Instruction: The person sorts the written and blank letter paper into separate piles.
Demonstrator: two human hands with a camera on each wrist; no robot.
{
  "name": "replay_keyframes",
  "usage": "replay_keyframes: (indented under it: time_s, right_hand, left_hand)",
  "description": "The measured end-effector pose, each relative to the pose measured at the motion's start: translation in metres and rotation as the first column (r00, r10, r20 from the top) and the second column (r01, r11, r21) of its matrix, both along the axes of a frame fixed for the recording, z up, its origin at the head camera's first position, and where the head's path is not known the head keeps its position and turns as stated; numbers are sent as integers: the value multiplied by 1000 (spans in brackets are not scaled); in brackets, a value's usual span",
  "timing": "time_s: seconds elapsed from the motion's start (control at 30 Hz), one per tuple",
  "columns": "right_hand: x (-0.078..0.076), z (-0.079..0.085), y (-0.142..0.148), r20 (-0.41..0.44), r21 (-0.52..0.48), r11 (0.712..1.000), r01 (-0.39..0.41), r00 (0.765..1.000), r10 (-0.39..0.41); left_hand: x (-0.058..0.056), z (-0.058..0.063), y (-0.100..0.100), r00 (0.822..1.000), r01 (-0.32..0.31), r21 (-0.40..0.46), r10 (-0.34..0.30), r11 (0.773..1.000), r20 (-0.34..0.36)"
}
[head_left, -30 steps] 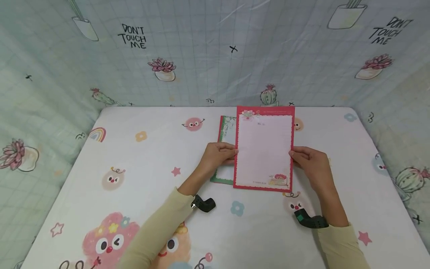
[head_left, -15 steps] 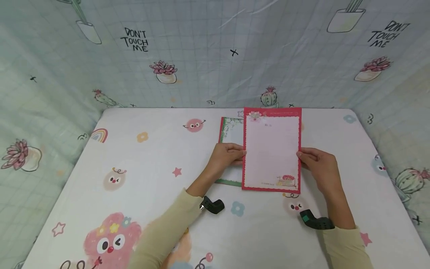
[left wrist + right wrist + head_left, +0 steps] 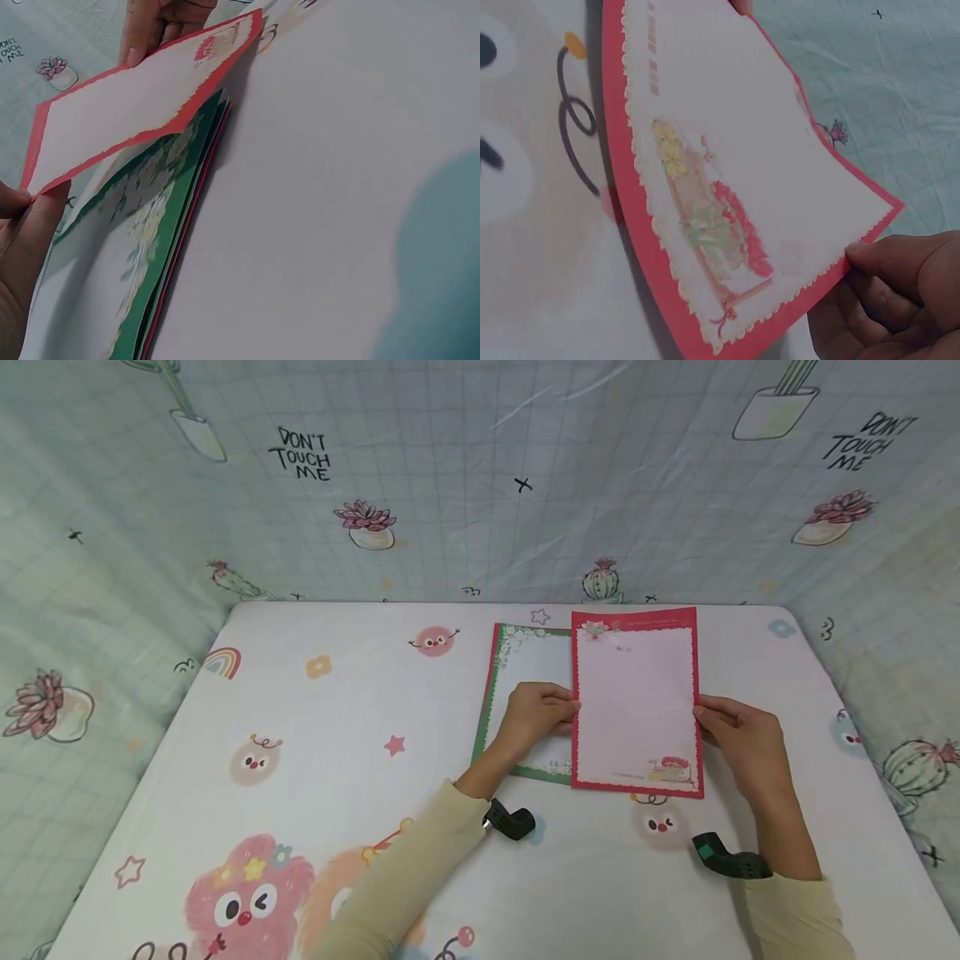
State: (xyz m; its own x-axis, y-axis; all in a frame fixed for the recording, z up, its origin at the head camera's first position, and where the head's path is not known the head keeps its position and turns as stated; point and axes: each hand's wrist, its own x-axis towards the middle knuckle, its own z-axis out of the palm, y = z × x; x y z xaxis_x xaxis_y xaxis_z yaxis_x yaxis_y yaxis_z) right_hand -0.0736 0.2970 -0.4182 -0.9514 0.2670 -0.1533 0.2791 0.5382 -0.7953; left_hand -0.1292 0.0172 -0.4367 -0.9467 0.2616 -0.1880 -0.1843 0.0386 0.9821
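The two hands are apart, one at each long side of a red-edged sheet of paper [image 3: 636,702]. The left hand [image 3: 536,710] pinches its left side, and the right hand [image 3: 742,735] pinches its right side. From the head, the sheet is right of the middle of the table, near the far edge. It covers the right part of a green-edged paper pile [image 3: 528,664].

The left wrist view shows what the head view hides: the red-edged sheet is lifted and slanted over the pile, and the pile is made of several thin layers, with green and red edges peeking out. White blossoms and green leaves run along the pile's border. The right wrist view shows the sheet bending in a soft curve, with the right thumb on its front. Up close, its red border has a bumpy, cream-coloured line inside, like lace. A faded picture [image 3: 712,217] in the corner has yellow flowers and a bright pink-red patch; the head view shows it only small.

The paper looks thin and smooth, with square corners and a pale pink middle. The white table cover [image 3: 315,710] has cartoon faces, stars and flowers. Behind it hangs a wrinkly pale cloth [image 3: 450,452] with grid lines and potted plants. Both sleeves [image 3: 412,885] are light yellow-green.
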Motion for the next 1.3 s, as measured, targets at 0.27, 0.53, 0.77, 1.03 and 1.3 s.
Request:
replay_keyframes:
  time_s: [0.27,0.53,0.77,1.03,1.3]
  right_hand:
    - [-1,1,16,22,38,999,19,1000,-20]
    - [-3,1,33,81,50,996,74,994,-78]
    - [-4,0,43,118,78,993,90,988,-98]
    - [-2,-6,48,124,91,988,127,983,-137]
    - [0,-9,52,110,105,986,127,984,-138]
  left_hand:
    - [-6,-5,24,1000,23,-19,-23,1000,2]
    - [-7,-3,42,998,54,-37,-53,998,35]
    - [-8,-2,54,996,88,-102,-87,991,18]
    - [-9,2,63,995,101,-186,-99,977,22]
    - [-9,4,66,993,116,-195,-118,974,2]
